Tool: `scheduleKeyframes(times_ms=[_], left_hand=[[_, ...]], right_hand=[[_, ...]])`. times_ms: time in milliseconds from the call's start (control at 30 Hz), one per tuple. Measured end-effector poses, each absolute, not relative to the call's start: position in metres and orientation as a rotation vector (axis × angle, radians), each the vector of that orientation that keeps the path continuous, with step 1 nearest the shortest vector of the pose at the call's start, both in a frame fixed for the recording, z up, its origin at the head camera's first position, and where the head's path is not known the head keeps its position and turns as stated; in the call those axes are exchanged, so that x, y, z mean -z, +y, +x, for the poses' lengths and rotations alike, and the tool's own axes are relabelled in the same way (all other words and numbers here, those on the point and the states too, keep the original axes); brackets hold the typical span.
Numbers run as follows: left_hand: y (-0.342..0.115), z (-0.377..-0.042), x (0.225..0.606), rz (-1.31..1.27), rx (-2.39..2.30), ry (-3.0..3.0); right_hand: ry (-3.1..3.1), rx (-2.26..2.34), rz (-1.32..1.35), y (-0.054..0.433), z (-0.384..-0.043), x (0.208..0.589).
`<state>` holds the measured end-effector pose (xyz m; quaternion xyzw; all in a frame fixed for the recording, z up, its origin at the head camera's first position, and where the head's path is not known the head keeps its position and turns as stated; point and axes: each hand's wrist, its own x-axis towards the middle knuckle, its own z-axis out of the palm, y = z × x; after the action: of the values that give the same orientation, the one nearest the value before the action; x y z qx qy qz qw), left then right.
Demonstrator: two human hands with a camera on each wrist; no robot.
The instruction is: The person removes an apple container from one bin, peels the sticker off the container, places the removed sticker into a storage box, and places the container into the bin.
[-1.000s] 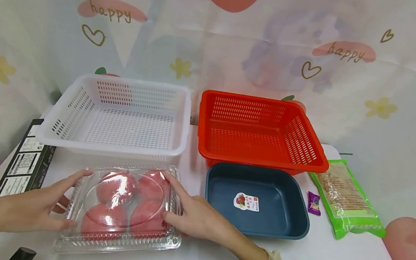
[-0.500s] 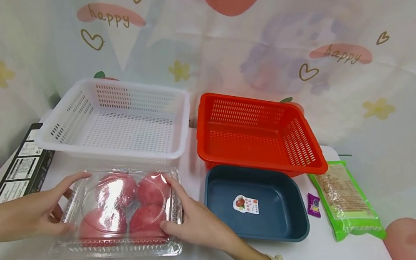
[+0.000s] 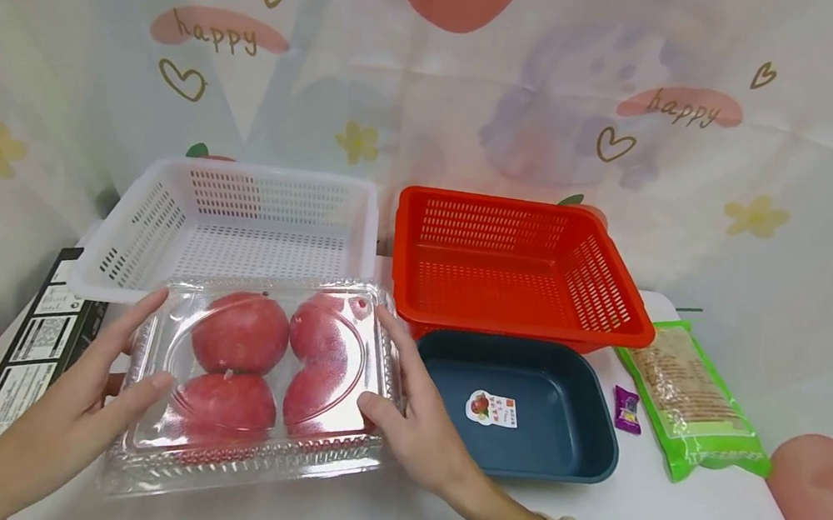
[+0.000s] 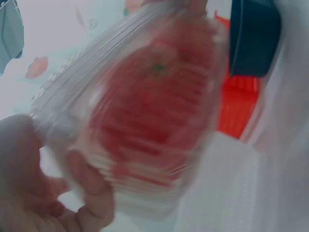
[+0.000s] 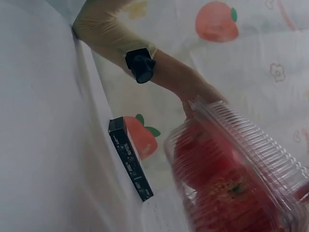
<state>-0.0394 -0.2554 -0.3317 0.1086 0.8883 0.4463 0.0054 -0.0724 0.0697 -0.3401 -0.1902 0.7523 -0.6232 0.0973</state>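
Note:
My left hand [image 3: 74, 407] and right hand [image 3: 430, 429] grip opposite ends of a clear plastic clamshell box [image 3: 245, 471], thumbs on the lid and fingers at the sides. Several round red fruits [image 3: 239, 333] show through the lid. Raised from the table and tilted, the box overlaps the front rim of the white basket [image 3: 106, 264] in the head view. The left wrist view is blurred but shows my left fingers at a corner of the box. In the right wrist view, a fruit with a green stem spot [image 5: 236, 189] shows through the ridged wall.
A red basket [image 3: 488, 300] stands at the back, with a dark blue tub [image 3: 551, 424] in front of it. To the right lie a small purple packet [image 3: 626, 410] and a green-edged bag [image 3: 698, 388]. A black box with white labels [image 3: 21, 373] lies along the left edge.
Both hands have lifted the clamshell box from the table and moved it up and slightly right. The fruits have shifted inside. The baskets and tub stay in place.

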Motion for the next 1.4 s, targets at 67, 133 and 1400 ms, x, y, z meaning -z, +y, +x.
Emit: scheduleKeyframes(times_ms=[67,133,1400], left_hand=[[-0.248,-0.04,0.336,0.3,-1.483,2.797],[-0.242,-0.04,0.341,0.26,-1.574,2.808],[-0.212,-0.033,0.353,-0.209,-1.831,2.755]], right_hand=[[2.221,1.931,-0.546,0.068,-0.073,0.342],[2.224,1.999,-0.52,0.067,-0.074,0.344],[2.287,2.028,-0.429,0.072,-0.081,0.346]])
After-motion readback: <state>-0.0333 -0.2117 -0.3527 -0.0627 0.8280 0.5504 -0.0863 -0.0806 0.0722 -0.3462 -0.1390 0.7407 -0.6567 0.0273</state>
